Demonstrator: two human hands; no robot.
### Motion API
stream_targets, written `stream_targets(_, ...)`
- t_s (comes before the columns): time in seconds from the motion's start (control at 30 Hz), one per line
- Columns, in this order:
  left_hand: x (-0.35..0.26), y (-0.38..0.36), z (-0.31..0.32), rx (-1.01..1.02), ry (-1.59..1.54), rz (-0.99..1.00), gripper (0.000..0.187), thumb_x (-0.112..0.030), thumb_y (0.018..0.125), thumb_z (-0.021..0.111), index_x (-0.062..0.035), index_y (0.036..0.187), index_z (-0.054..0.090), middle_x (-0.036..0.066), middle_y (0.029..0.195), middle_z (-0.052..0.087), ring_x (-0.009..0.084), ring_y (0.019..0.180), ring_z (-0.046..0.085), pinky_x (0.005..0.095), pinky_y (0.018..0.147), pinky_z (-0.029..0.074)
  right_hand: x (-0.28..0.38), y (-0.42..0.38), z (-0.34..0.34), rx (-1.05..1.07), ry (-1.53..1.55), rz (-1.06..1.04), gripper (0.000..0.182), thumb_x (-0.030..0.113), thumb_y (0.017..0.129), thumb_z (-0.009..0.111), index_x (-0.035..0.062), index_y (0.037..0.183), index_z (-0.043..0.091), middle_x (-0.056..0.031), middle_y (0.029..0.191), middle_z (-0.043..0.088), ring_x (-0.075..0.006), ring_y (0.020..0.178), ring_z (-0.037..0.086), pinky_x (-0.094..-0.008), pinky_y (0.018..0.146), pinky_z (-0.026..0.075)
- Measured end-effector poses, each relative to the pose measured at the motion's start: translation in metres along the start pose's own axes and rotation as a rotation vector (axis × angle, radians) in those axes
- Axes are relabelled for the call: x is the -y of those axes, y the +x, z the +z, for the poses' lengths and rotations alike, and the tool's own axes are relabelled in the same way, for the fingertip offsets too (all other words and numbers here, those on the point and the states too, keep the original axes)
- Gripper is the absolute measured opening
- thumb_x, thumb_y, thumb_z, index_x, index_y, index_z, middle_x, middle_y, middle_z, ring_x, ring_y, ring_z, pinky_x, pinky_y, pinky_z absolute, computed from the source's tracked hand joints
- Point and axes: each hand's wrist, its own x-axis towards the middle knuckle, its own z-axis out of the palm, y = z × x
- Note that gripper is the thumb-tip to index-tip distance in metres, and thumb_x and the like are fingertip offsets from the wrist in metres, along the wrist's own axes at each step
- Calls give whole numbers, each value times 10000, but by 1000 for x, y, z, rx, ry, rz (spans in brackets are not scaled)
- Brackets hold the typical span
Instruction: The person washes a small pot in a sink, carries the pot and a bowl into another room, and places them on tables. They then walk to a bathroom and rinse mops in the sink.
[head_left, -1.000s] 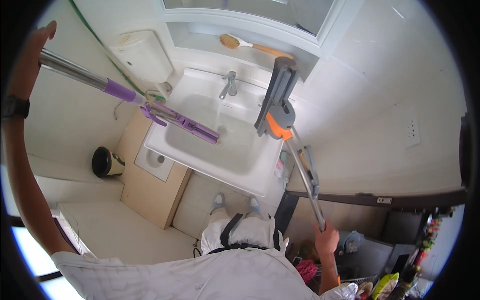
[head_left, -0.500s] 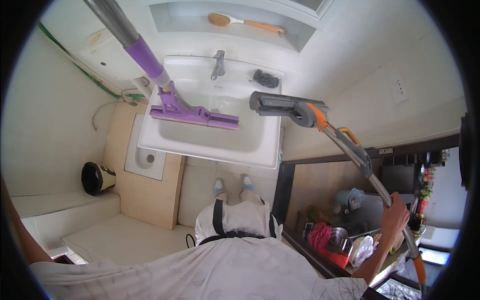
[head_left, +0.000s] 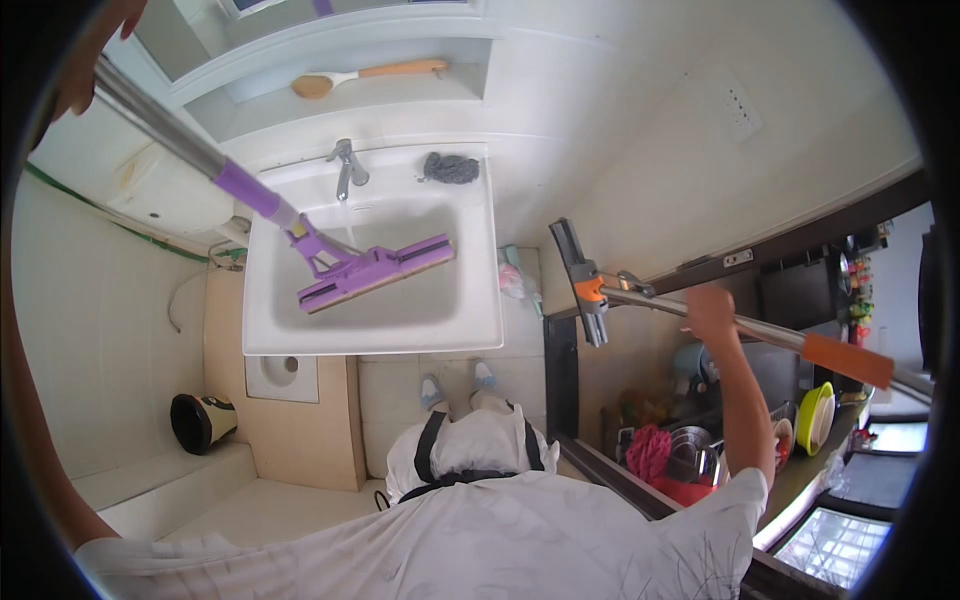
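Note:
At the upper left edge, my left hand (head_left: 80,75) is closed round the metal pole of a purple sponge mop (head_left: 375,270); part of that hand is cut off by the dark rim. The mop's head hangs tilted over the white sink (head_left: 472,330), below the faucet (head_left: 345,170), from which a thin stream seems to run. On the right, my right hand (head_left: 710,312) grips the pole of a second mop (head_left: 585,288), grey and orange, its head held upright between sink and doorway.
A dark scrubber (head_left: 452,168) lies on the sink's back corner. Above, a wooden brush (head_left: 370,75) rests in a wall niche. A black and beige bin (head_left: 203,422) is at left. Through the doorway stand a red basin (head_left: 685,490) and a yellow-green basin (head_left: 817,418).
My left hand has come into view on the purple mop's pole, and its head has tilted. The grey-orange mop has swung down and right, away from the sink. The whole view has shifted.

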Motion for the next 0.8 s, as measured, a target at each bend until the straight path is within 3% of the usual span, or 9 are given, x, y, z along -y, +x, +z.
stream_targets(0.07, -10, 19, 26, 22, -23, -48, 440, -204, 734, 743, -209, 1154, 613, 57, 1027, 708, 308, 1070, 633, 442, 1003, 456, 27, 52, 34, 161, -45, 13, 386, 353, 595, 872, 113, 873, 752, -85, 865, 730, -262, 828, 720, -401, 670, 563)
stream_targets(0.13, -31, 23, 62, -190, -212, -81, 341, 75, 714, 713, -57, 983, 549, 142, 821, 622, 290, 1042, 599, 380, 1019, 406, 55, 99, 68, 268, -73, -23, 390, 382, 621, 865, 150, 919, 768, -52, 922, 739, -226, 878, 720, -394, 683, 568)
stream_targets(0.2, -41, 40, 96, -453, -203, -9, 433, 176, 623, 702, -64, 934, 520, 119, 861, 609, 305, 1066, 567, 421, 1011, 401, 82, 146, 118, 293, -54, -68, 378, 381, 634, 861, 178, 941, 770, -29, 946, 741, -214, 898, 718, -390, 693, 571)
stream_targets(0.37, -70, 31, 63, -579, -192, -110, 433, 181, 632, 708, -57, 940, 518, 120, 923, 593, 313, 1089, 542, 413, 980, 448, 151, 229, 209, 440, 51, -226, 294, 278, 712, 797, 180, 987, 767, -33, 976, 740, -240, 934, 713, -435, 702, 578)
stream_targets(0.5, -58, 21, 82, -190, -153, -147, 403, 125, 714, 735, -35, 1036, 553, 104, 1039, 614, 286, 1157, 539, 342, 1015, 477, 232, 275, 270, 448, 63, -235, 219, 201, 820, 672, 158, 1017, 759, -33, 1026, 734, -261, 966, 706, -490, 679, 571)
stream_targets(0.6, -65, 3, 64, -369, 70, -118, 485, 105, 737, 743, -44, 1165, 571, 104, 1118, 618, 279, 1174, 553, 345, 1010, 491, 284, 311, 303, 491, 73, -280, 213, 182, 855, 625, 151, 1021, 755, -26, 1027, 729, -270, 941, 705, -508, 686, 561)
stream_targets(0.67, -75, 10, 39, -345, 182, -92, 432, -97, 733, 739, -143, 1142, 608, 63, 1036, 678, 303, 1153, 573, 474, 1084, 365, 309, 323, 301, 526, 80, -287, 212, 178, 859, 617, 151, 1018, 754, -20, 1015, 727, -271, 912, 704, -519, 702, 554)
stream_targets(0.77, -61, 15, 53, -468, 310, 39, 417, -214, 733, 740, -181, 1132, 621, 60, 1041, 702, 323, 1179, 558, 603, 1138, 230, 303, 330, 280, -34, -110, -550, 184, 192, 840, 615, 155, 959, 752, -5, 981, 696, -248, 1011, 616, -551, 893, 448)
stream_targets(0.8, -43, 8, 85, -445, 113, 39, 445, -53, 752, 726, -121, 1173, 597, 89, 1129, 652, 294, 1207, 545, 474, 1086, 353, 295, 343, 276, -220, -44, -616, 173, 197, 832, 616, 162, 935, 749, -5, 977, 685, -239, 1058, 578, -556, 944, 402)
